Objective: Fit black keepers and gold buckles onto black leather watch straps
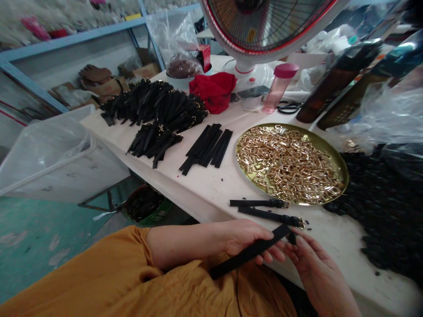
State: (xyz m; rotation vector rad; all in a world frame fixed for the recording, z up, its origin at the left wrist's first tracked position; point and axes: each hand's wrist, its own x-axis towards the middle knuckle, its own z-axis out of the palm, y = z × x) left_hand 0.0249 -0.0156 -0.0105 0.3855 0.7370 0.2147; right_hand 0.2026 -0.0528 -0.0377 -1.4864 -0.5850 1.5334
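Note:
A black strap slants across my lap, and my left hand is closed round it with the thumb on top. At the strap's upper right end, my right hand pinches a small black loop. Whether the loop sits around the strap or only touches its end, I cannot tell. Just beyond my hands, two straps with gold buckles lie on the table. Past them stands a round gold tray heaped with small gold buckles.
Flat black straps lie mid-table, left of the tray. Behind them are piles of buckled straps. Small black pieces cover the right side. A fan, pink bottle, scissors and red cloth stand or lie at the back.

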